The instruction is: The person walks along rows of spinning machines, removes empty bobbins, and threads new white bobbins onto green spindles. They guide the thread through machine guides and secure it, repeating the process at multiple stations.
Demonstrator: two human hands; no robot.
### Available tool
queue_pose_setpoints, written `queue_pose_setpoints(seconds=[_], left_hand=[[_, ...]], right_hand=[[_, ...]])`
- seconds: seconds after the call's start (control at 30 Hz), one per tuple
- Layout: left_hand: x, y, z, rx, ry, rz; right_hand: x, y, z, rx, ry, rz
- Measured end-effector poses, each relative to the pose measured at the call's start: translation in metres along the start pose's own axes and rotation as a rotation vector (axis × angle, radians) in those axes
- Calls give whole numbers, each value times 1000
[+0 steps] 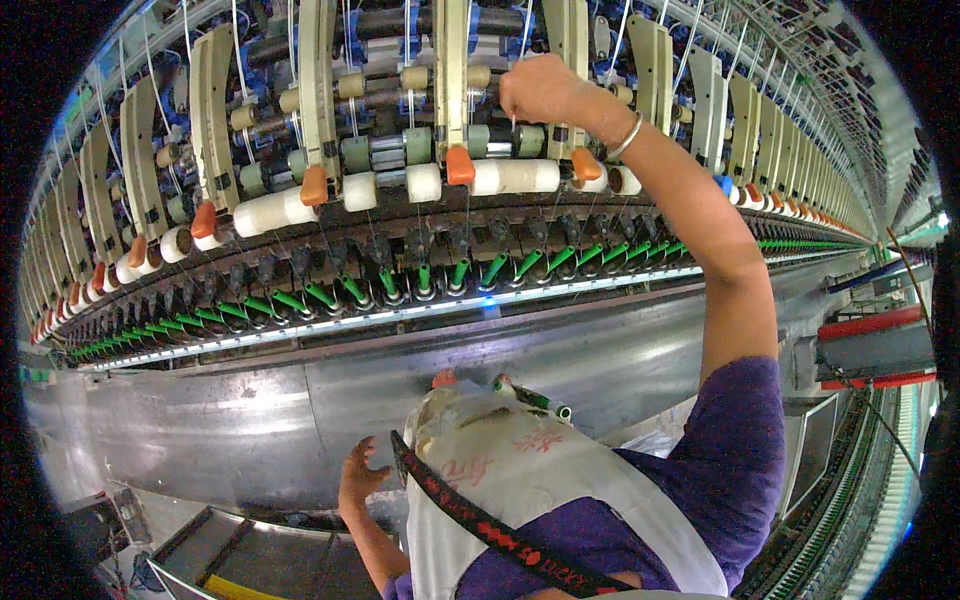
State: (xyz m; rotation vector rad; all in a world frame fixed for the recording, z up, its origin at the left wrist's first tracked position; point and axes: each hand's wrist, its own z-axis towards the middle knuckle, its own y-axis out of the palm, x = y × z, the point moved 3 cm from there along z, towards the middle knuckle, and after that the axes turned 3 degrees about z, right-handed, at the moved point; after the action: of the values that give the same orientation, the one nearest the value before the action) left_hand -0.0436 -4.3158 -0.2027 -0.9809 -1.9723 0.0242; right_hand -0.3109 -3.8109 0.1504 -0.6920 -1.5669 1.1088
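Note:
My right hand (545,90) is raised to the drafting rollers of a spinning machine, beside a cream pressure arm (452,80). Its fingers are bent together in a pinch; what they hold, if anything, is too small to make out. Just below it lie a grey-green roller (530,141) and a white roller (515,177). My left hand (362,475) hangs low beside my white apron (490,450), fingers curved and apart, with nothing in it. Green-and-white bobbin tubes (535,398) stick out at the front of the apron.
A row of green bobbin tubes (424,278) on spindles runs along the machine, with orange-tipped arms (460,165) above. Below is a metal panel (400,350). A cart-like metal frame (240,555) stands at lower left, and a red-and-grey unit (870,345) at right.

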Motion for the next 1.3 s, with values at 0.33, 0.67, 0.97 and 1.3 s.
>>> queue_pose_setpoints(seconds=[0.33,0.67,0.97,1.3], left_hand=[[-1,4,22,104,108,308],[49,2,80,61,298,326],[132,22,90,50,543,402],[121,27,83,-5,492,454]], right_hand=[[-23,-1,-11,-203,-64,-198],[-27,-1,-23,-149,10,-108],[-27,0,-23,-176,26,-79],[-29,-5,-24,-215,21,-100]])
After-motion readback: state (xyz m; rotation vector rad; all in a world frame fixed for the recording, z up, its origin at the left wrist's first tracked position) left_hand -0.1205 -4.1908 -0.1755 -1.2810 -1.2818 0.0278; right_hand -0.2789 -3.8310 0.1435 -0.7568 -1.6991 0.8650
